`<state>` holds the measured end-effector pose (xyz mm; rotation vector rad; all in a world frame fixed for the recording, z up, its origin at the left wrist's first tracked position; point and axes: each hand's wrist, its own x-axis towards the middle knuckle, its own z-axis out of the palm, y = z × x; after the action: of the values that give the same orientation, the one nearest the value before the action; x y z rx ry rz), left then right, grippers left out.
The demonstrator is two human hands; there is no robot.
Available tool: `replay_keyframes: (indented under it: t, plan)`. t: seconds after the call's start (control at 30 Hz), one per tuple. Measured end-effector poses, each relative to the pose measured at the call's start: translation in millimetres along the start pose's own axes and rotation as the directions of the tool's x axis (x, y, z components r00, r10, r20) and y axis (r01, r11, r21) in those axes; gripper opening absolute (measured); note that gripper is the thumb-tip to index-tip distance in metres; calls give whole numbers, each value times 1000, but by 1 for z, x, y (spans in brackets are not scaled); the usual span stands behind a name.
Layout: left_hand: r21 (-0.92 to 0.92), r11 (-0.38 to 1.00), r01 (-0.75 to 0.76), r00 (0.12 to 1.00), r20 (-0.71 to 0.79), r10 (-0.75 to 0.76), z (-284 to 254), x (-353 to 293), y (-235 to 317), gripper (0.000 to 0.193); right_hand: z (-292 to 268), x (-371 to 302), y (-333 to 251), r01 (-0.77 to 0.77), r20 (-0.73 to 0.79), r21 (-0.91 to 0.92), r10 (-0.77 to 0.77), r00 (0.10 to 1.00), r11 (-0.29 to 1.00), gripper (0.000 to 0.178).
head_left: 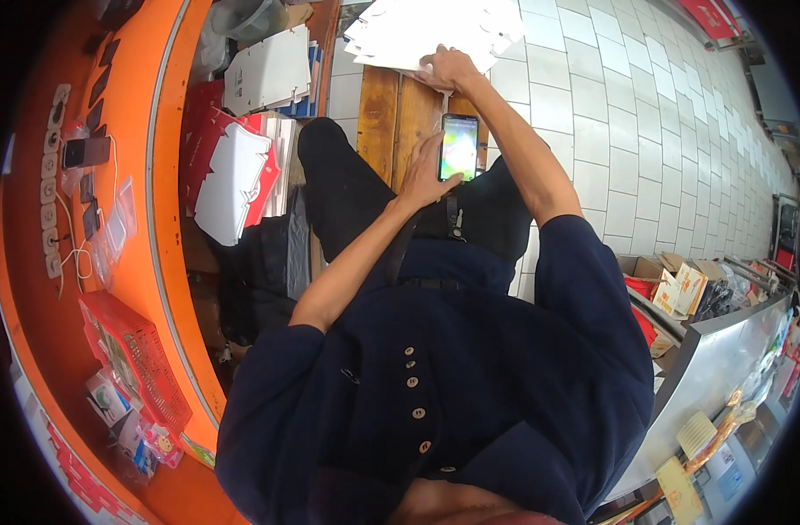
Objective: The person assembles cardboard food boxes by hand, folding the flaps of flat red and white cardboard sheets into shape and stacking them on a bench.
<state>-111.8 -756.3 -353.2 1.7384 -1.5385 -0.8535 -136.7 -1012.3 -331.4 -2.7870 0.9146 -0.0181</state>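
In my left hand (424, 175) is a smartphone (459, 144) with a lit, colourful screen, held upright above my lap. Its thumb lies along the phone's lower edge and the fingers wrap the left side. My right hand (451, 70) reaches forward past the phone and rests on the near edge of a pile of flat white card sheets (426, 31). Its fingers are a little bent and apart on the top sheet. The pile lies on a wooden bench (378, 114) between my legs; strong light washes out its surface.
On the left, white and red flat card pieces (234, 179) stack below more white card (269, 70). An orange counter (142, 131) holds a power strip (52, 175), phones and a red basket (137, 359). Boxes (684, 289) and a metal-edged table (706, 367) stand right, on tiled floor.
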Motion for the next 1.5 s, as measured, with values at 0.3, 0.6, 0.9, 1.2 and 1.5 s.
replay_keyframes:
  t: [0.3,0.6,0.9,1.2,1.5]
  plan:
    - [84,990,-115,967,-219,131,10,22,-34,79,9,9,-10,172,0,23,-172,985,985,30]
    - [-23,999,-47,912,-408,33,-13,43,-47,47,-5,-13,34,110,47,57,-112,993,992,66]
    - [-531,846,58,765,-520,-379,-35,115,-55,47,-20,-21,27,90,215,-45,-78,974,995,85]
    - [285,958,34,899,-428,95,-14,94,-34,30,-9,-43,65,158,125,124,-173,977,980,88]
    - [508,862,12,961,-243,130,-28,88,-24,38,-13,-60,71,212,138,-22,-207,969,977,72]
